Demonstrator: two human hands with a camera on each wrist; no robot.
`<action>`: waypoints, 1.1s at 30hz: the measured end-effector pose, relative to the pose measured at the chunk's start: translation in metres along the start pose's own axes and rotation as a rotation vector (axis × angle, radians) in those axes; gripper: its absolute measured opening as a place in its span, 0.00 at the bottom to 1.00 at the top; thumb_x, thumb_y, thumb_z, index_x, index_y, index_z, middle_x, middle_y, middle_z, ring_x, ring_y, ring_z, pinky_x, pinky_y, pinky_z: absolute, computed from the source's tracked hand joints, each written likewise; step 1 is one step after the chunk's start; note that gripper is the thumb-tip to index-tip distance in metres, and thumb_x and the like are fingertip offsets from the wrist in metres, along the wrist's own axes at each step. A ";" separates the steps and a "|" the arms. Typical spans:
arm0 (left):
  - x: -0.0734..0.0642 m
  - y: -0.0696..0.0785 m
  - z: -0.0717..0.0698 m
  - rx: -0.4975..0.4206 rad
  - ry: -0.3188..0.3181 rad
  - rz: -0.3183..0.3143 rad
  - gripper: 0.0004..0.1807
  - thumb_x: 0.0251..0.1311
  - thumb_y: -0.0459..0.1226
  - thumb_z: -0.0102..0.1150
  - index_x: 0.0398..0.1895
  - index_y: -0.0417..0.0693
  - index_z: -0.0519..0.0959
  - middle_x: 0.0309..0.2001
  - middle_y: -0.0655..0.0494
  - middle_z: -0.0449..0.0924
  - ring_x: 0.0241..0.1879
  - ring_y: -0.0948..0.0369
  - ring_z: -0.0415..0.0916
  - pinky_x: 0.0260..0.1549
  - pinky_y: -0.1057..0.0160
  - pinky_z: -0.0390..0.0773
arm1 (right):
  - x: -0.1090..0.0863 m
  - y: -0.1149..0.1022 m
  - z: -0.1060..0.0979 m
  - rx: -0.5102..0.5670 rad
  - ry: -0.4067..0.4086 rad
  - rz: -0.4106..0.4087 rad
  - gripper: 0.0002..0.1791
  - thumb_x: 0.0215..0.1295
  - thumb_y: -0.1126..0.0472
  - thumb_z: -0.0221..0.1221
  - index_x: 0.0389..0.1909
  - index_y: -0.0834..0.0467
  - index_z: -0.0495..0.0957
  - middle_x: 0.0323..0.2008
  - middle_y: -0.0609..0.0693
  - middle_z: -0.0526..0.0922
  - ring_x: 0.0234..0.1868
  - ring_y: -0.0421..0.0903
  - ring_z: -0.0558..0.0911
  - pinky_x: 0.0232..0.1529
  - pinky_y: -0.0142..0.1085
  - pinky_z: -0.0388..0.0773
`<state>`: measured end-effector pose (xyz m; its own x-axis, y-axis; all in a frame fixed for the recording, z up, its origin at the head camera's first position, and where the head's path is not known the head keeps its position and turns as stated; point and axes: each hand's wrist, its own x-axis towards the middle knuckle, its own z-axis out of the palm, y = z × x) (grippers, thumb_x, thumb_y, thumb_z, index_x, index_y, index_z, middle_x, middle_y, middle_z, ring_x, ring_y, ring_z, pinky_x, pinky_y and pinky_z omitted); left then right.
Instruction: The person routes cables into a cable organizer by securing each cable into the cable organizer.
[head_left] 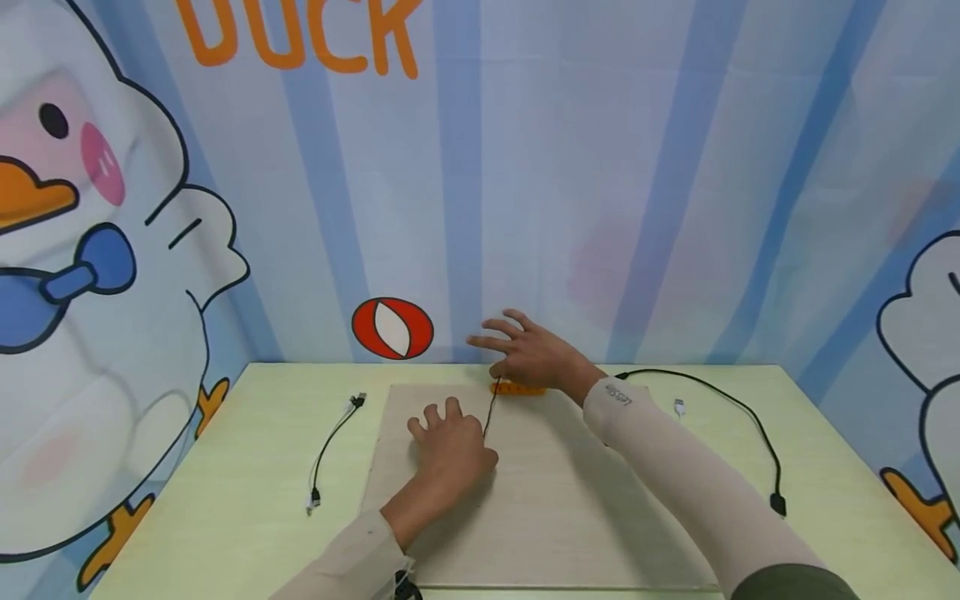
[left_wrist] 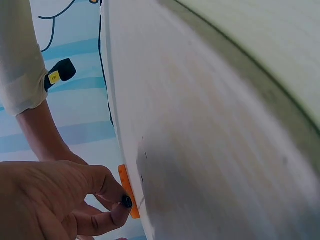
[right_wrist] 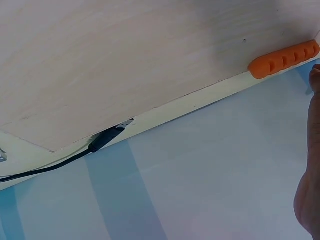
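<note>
My left hand (head_left: 453,454) is over the middle of a pale wooden board (head_left: 555,517). In the left wrist view, its thumb and forefinger pinch a small black cable plug (left_wrist: 127,201). The thin dark cable (head_left: 491,408) runs from there up to my right hand (head_left: 536,354), whose thumb and forefinger pinch its far end while the other fingers spread out. Just below the right hand, an orange cable holder (head_left: 519,389) with a row of slots lies at the board's back edge; the right wrist view shows the holder (right_wrist: 284,59) more fully.
Black and white short USB cables (head_left: 330,446) lie left of the board. A longer black cable (head_left: 742,408) curves along the right, near a white USB plug (head_left: 679,407). Behind the table (head_left: 285,392) hangs a striped blue backdrop (head_left: 540,167) with duck pictures.
</note>
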<state>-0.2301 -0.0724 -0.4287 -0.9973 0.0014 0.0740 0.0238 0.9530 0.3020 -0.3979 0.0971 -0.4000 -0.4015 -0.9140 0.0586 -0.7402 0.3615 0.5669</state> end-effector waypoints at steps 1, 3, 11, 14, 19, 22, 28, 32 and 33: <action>0.001 0.001 0.000 -0.002 -0.006 0.000 0.17 0.63 0.44 0.82 0.31 0.39 0.89 0.57 0.35 0.80 0.67 0.34 0.72 0.67 0.26 0.67 | 0.000 0.000 0.000 0.001 -0.006 0.002 0.12 0.81 0.47 0.68 0.59 0.31 0.93 0.89 0.44 0.66 0.88 0.56 0.66 0.88 0.63 0.60; 0.002 0.003 0.001 -0.002 -0.016 0.000 0.18 0.62 0.45 0.83 0.34 0.38 0.90 0.58 0.35 0.80 0.68 0.35 0.72 0.68 0.26 0.67 | 0.001 0.000 0.001 0.006 -0.018 0.005 0.12 0.81 0.48 0.68 0.59 0.31 0.93 0.89 0.44 0.66 0.87 0.56 0.66 0.88 0.63 0.60; 0.005 0.005 0.002 0.009 -0.023 -0.012 0.18 0.61 0.46 0.84 0.38 0.39 0.91 0.60 0.37 0.80 0.68 0.37 0.73 0.69 0.28 0.68 | 0.004 0.000 -0.002 0.008 -0.094 0.028 0.17 0.78 0.55 0.72 0.62 0.34 0.91 0.88 0.44 0.67 0.85 0.57 0.69 0.88 0.63 0.61; 0.005 0.005 0.003 0.006 -0.020 -0.009 0.18 0.61 0.46 0.84 0.37 0.40 0.91 0.60 0.38 0.80 0.68 0.37 0.73 0.69 0.28 0.68 | 0.005 0.001 -0.002 0.017 -0.098 0.038 0.18 0.76 0.56 0.73 0.61 0.33 0.91 0.88 0.44 0.67 0.85 0.57 0.69 0.88 0.63 0.60; 0.006 0.006 0.003 -0.011 -0.034 0.002 0.17 0.62 0.46 0.84 0.35 0.41 0.91 0.62 0.38 0.80 0.69 0.36 0.72 0.71 0.27 0.67 | 0.009 -0.001 0.000 0.031 -0.120 0.047 0.19 0.78 0.56 0.72 0.61 0.31 0.92 0.90 0.44 0.65 0.87 0.57 0.67 0.89 0.62 0.58; 0.006 0.006 0.004 -0.020 -0.046 0.008 0.17 0.62 0.46 0.84 0.36 0.41 0.91 0.63 0.37 0.79 0.69 0.36 0.72 0.71 0.26 0.66 | 0.011 -0.003 0.000 0.034 -0.132 0.049 0.20 0.76 0.57 0.74 0.61 0.30 0.92 0.90 0.44 0.64 0.87 0.57 0.67 0.89 0.62 0.58; 0.007 0.007 0.006 -0.011 -0.045 0.027 0.18 0.62 0.47 0.84 0.39 0.42 0.92 0.62 0.38 0.80 0.67 0.37 0.74 0.71 0.27 0.67 | 0.016 -0.007 0.004 0.031 -0.153 0.052 0.22 0.73 0.58 0.76 0.61 0.30 0.92 0.90 0.44 0.63 0.87 0.56 0.67 0.89 0.62 0.59; 0.008 0.009 0.008 -0.001 -0.055 0.038 0.17 0.63 0.47 0.83 0.39 0.41 0.92 0.62 0.37 0.80 0.67 0.36 0.74 0.71 0.26 0.67 | 0.017 -0.009 0.004 0.016 -0.168 0.059 0.24 0.71 0.59 0.78 0.61 0.29 0.92 0.90 0.43 0.63 0.87 0.56 0.66 0.89 0.61 0.59; 0.008 0.010 0.009 0.002 -0.060 0.039 0.17 0.63 0.47 0.83 0.38 0.42 0.92 0.62 0.37 0.80 0.67 0.36 0.74 0.71 0.26 0.67 | 0.017 -0.009 0.004 0.012 -0.170 0.060 0.24 0.71 0.59 0.78 0.61 0.29 0.92 0.90 0.43 0.63 0.87 0.56 0.66 0.89 0.61 0.59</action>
<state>-0.2386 -0.0604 -0.4336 -0.9980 0.0564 0.0279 0.0622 0.9526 0.2978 -0.4000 0.0790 -0.4075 -0.5301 -0.8466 -0.0484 -0.7179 0.4176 0.5570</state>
